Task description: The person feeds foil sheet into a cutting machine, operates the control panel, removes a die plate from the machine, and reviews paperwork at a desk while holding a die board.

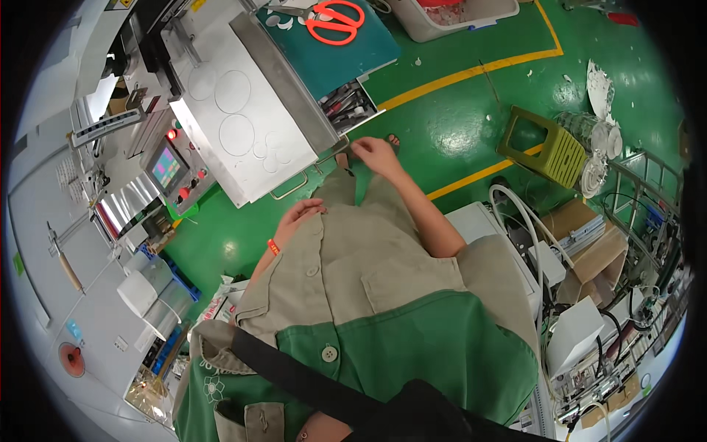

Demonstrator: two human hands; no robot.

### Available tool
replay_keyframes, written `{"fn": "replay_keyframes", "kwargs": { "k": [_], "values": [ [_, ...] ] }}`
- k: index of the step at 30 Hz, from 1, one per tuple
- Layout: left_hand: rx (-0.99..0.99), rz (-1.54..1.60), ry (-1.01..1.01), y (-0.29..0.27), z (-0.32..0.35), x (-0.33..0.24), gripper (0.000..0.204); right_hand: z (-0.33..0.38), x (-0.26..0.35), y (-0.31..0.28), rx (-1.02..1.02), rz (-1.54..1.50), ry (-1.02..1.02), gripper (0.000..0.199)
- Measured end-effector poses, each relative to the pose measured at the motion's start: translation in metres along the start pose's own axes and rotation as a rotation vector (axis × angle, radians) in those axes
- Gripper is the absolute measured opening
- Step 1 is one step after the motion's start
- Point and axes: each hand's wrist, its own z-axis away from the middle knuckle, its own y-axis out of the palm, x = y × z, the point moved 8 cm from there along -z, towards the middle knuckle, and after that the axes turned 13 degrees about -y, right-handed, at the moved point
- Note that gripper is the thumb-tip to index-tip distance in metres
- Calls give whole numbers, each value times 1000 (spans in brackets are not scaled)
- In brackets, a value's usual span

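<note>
1. The right hand [377, 155] is nearest the right handle [335, 153], its fingers bent and fingertips close together; whether they touch or hold anything, I cannot tell.
2. That handle lies just left of those fingertips, its long axis slanting up to the right, at the near end of the bed carrying the marked sheet [283, 158].
3. The left hand [298, 211] is loosely spread by the shirt [346, 250], with nothing seen in it.
4. The left handle [291, 191] lies just ahead of it, apparently apart.
5. Scissors [331, 27] lie beyond, on a teal mat [317, 70].
</note>
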Motion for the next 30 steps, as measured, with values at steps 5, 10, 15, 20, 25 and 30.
{"fn": "replay_keyframes", "kwargs": {
  "k": [5, 10, 15, 20, 25, 30],
  "values": [
    [42, 0, 19, -10, -15, 11, 31, -49, 104, -56, -70, 435, -250, 16],
    [66, -169, -37, -5, -37, 21, 33, -110, 75, 22, 625, 912, -455, 8],
    [92, -89, 37, -7, -41, 29, 33, -107, 74, 43, 742, 1056, -567, 6],
    [167, -107, -61, -13, -70, 44, 35, -107, 71, 50, 889, 1146, -638, 6],
    [207, 4, 26, -1, -102, 35, 45, -108, 91, 39, 915, 1007, -604, 13],
    [380, 683, 88, 9, -104, 9, 52, -110, 108, -1, 769, 904, -539, 9]
  ]
}}
